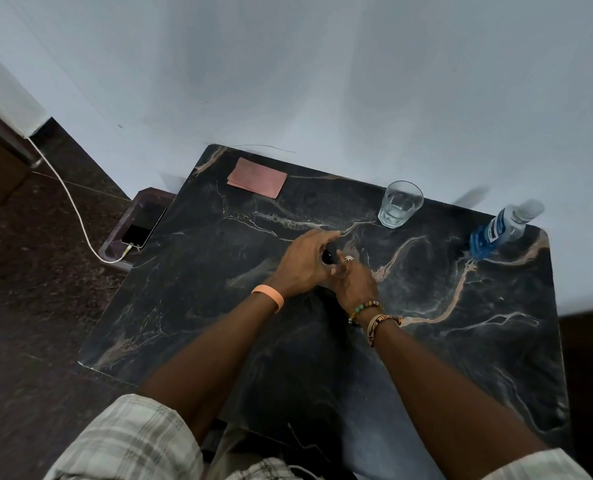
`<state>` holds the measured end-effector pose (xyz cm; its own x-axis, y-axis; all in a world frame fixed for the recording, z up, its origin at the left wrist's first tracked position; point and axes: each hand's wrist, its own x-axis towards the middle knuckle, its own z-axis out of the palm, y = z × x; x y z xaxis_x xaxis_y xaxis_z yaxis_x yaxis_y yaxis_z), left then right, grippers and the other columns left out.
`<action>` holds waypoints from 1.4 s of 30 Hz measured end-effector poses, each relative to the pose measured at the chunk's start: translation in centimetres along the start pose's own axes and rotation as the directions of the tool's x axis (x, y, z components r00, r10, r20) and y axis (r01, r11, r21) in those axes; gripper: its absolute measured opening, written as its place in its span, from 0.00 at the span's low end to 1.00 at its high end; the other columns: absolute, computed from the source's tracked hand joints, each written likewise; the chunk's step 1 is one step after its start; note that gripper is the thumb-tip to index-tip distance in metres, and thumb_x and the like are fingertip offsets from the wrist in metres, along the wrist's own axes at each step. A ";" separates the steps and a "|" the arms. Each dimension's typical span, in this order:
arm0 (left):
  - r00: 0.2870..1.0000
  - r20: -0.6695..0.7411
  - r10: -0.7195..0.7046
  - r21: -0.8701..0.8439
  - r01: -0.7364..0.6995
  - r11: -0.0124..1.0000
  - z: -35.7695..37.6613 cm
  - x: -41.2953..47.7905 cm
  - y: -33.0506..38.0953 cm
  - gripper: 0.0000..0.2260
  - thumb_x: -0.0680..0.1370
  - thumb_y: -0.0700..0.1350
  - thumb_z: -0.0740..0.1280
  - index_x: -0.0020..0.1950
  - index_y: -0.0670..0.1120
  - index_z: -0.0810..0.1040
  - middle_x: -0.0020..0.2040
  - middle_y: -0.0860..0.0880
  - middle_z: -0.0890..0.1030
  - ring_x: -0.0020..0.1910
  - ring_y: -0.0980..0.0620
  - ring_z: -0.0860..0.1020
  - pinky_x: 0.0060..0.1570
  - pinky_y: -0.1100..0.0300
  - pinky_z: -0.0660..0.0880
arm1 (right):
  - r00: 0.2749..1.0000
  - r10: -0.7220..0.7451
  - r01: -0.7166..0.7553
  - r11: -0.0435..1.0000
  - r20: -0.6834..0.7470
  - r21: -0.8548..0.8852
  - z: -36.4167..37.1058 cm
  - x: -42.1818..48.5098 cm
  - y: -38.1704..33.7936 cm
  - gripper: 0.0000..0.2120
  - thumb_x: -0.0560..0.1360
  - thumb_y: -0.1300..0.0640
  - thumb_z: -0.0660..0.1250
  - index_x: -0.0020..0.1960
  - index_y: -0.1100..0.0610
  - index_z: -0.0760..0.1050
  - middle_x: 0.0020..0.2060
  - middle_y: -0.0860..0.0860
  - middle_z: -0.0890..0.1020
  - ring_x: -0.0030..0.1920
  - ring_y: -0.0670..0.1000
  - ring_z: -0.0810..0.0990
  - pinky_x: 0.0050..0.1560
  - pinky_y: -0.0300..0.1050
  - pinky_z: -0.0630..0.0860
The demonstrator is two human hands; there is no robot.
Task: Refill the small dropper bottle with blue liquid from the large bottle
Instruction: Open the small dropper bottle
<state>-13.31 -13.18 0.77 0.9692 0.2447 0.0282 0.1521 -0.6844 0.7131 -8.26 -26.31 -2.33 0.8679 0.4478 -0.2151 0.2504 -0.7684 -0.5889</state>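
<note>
Items counted. One dark marbled table (461, 341) is shown; on it are counted one large bottle (499, 230) of blue liquid, one drinking glass (399, 204) and one pink folded sheet (257, 177); one small dropper bottle (329, 256), mostly hidden, is seen between the hands; two hands are counted, the left hand (302, 265) and the right hand (355, 285); one orange wristband (270, 295) is worn on the left wrist; one beaded bracelet (366, 310) and at least one woven bracelet (378, 323) are worn on the right wrist, the exact number not being discernible; one ring (348, 258) is noted on the right hand; beside the table, one phone (144, 223) and one white cable (73, 202) are counted; two plaid sleeves (129, 441) are seen.
</note>
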 end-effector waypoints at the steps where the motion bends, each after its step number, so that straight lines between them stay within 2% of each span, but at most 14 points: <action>1: 1.000 0.001 0.016 -0.012 -0.016 1.000 -0.1 -0.1 0.1 0.19 0.70 0.46 0.74 0.60 0.47 0.80 0.57 0.48 0.82 0.56 0.52 0.78 0.57 0.61 0.75 | 1.000 0.021 -0.021 1.000 0.002 -0.005 0.0 -0.1 -0.1 0.21 0.79 0.40 0.58 0.50 0.58 0.78 0.39 0.54 0.81 0.40 0.54 0.79 0.36 0.44 0.72; 4: 1.000 -0.001 -0.008 0.032 0.008 0.999 -0.2 0.2 0.0 0.10 0.68 0.45 0.76 0.48 0.48 0.81 0.47 0.51 0.82 0.47 0.53 0.78 0.50 0.52 0.78 | 0.998 0.070 -0.070 0.998 -0.005 0.009 0.2 -0.2 -0.1 0.24 0.80 0.41 0.56 0.43 0.59 0.78 0.35 0.54 0.79 0.38 0.55 0.79 0.31 0.40 0.65; 8: 0.999 0.045 -0.018 0.043 0.016 0.999 0.0 0.2 -0.4 0.27 0.70 0.48 0.76 0.67 0.47 0.75 0.61 0.48 0.77 0.56 0.56 0.73 0.60 0.62 0.71 | 0.998 0.063 -0.063 0.998 -0.001 -0.017 0.4 0.2 0.2 0.08 0.78 0.53 0.66 0.47 0.57 0.79 0.38 0.52 0.79 0.42 0.55 0.80 0.36 0.41 0.69; 10: 0.998 0.062 0.019 0.014 -0.020 1.000 0.0 0.1 -0.3 0.26 0.72 0.46 0.74 0.69 0.46 0.74 0.65 0.47 0.77 0.63 0.53 0.73 0.64 0.63 0.68 | 0.999 0.040 -0.040 0.999 -0.010 -0.032 0.4 0.1 0.2 0.08 0.79 0.53 0.66 0.51 0.57 0.79 0.41 0.53 0.81 0.44 0.55 0.80 0.39 0.43 0.71; 13: 0.999 0.035 0.012 0.064 -0.015 0.998 -0.1 0.3 0.0 0.08 0.71 0.44 0.73 0.49 0.46 0.79 0.46 0.49 0.81 0.47 0.50 0.77 0.49 0.54 0.77 | 0.999 0.040 -0.040 0.999 -0.015 -0.001 0.4 0.1 0.2 0.10 0.78 0.50 0.66 0.54 0.56 0.78 0.41 0.53 0.81 0.42 0.53 0.79 0.38 0.43 0.72; 15: 1.000 0.016 -0.020 0.076 0.018 0.997 -0.1 0.4 -0.2 0.10 0.69 0.46 0.75 0.43 0.47 0.75 0.42 0.52 0.76 0.43 0.51 0.74 0.40 0.60 0.71 | 0.999 0.043 -0.043 0.999 0.000 0.026 0.5 0.1 0.3 0.13 0.77 0.49 0.68 0.57 0.55 0.77 0.44 0.53 0.81 0.42 0.51 0.78 0.40 0.44 0.73; 17: 1.000 0.005 -0.009 0.053 0.009 0.999 0.1 0.3 -0.4 0.14 0.69 0.49 0.76 0.50 0.48 0.76 0.49 0.53 0.76 0.49 0.53 0.75 0.44 0.67 0.68 | 1.000 0.028 -0.028 0.999 0.002 0.028 0.5 0.1 0.4 0.13 0.77 0.51 0.68 0.60 0.54 0.77 0.46 0.53 0.82 0.46 0.53 0.80 0.42 0.44 0.74; 19: 1.000 0.004 0.017 0.010 -0.017 1.000 0.2 0.2 -0.4 0.20 0.72 0.48 0.74 0.61 0.45 0.76 0.57 0.50 0.78 0.57 0.53 0.75 0.56 0.63 0.73 | 1.000 0.007 -0.007 1.000 -0.023 0.016 0.5 0.1 0.4 0.14 0.79 0.51 0.65 0.63 0.53 0.76 0.47 0.54 0.82 0.47 0.55 0.81 0.43 0.45 0.75; 23: 1.000 0.003 -0.006 0.039 0.006 0.999 0.1 0.1 -0.1 0.12 0.70 0.45 0.75 0.50 0.46 0.76 0.46 0.51 0.78 0.45 0.53 0.75 0.49 0.50 0.76 | 1.000 0.003 -0.003 1.000 -0.026 -0.017 0.5 0.1 0.4 0.10 0.79 0.52 0.64 0.58 0.55 0.77 0.44 0.54 0.82 0.45 0.55 0.81 0.42 0.48 0.78; 28: 0.983 0.048 -0.175 -0.166 0.181 0.969 0.1 0.0 -0.1 0.33 0.69 0.47 0.78 0.71 0.45 0.68 0.65 0.47 0.76 0.63 0.51 0.75 0.62 0.55 0.74 | 1.000 -0.019 0.018 1.000 -0.009 -0.022 0.4 0.2 0.4 0.10 0.78 0.53 0.65 0.56 0.55 0.78 0.44 0.53 0.83 0.44 0.53 0.81 0.40 0.46 0.76; 32: 0.984 -0.005 -0.178 -0.069 0.177 0.982 0.2 0.1 -0.4 0.14 0.68 0.45 0.77 0.51 0.46 0.80 0.48 0.50 0.83 0.49 0.51 0.81 0.48 0.54 0.79 | 0.999 -0.031 0.031 0.999 -0.018 -0.012 0.4 0.1 0.4 0.10 0.79 0.50 0.64 0.56 0.53 0.77 0.40 0.52 0.81 0.44 0.55 0.81 0.36 0.43 0.70; 34: 0.978 -0.030 -0.206 -0.073 0.204 0.976 0.3 0.0 -0.5 0.16 0.67 0.48 0.79 0.50 0.46 0.80 0.48 0.51 0.82 0.47 0.54 0.80 0.46 0.57 0.78 | 0.999 -0.044 0.044 0.999 -0.022 0.003 0.3 0.0 0.3 0.14 0.78 0.48 0.65 0.60 0.52 0.76 0.38 0.50 0.78 0.42 0.54 0.80 0.35 0.43 0.68; 37: 0.975 -0.006 -0.220 -0.191 0.215 0.958 0.6 -0.2 -0.6 0.28 0.65 0.49 0.80 0.63 0.47 0.77 0.57 0.52 0.80 0.54 0.57 0.78 0.54 0.61 0.77 | 0.999 -0.035 0.035 0.999 -0.024 0.011 0.5 0.1 0.4 0.10 0.78 0.50 0.65 0.56 0.53 0.77 0.36 0.49 0.78 0.40 0.54 0.80 0.34 0.43 0.72; 42: 0.972 -0.031 -0.234 -0.161 0.226 0.961 0.8 -0.2 -0.7 0.14 0.67 0.48 0.79 0.48 0.53 0.80 0.44 0.59 0.82 0.44 0.64 0.79 0.46 0.63 0.79 | 0.998 -0.051 0.051 0.999 -0.024 0.015 0.4 0.0 0.4 0.15 0.77 0.54 0.66 0.64 0.53 0.76 0.38 0.52 0.80 0.40 0.54 0.79 0.37 0.47 0.75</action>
<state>-13.45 -13.27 -0.27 0.9004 0.4188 -0.1178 0.3340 -0.4920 0.8040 -8.34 -26.45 -2.83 0.8641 0.4752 -0.1661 0.2880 -0.7373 -0.6111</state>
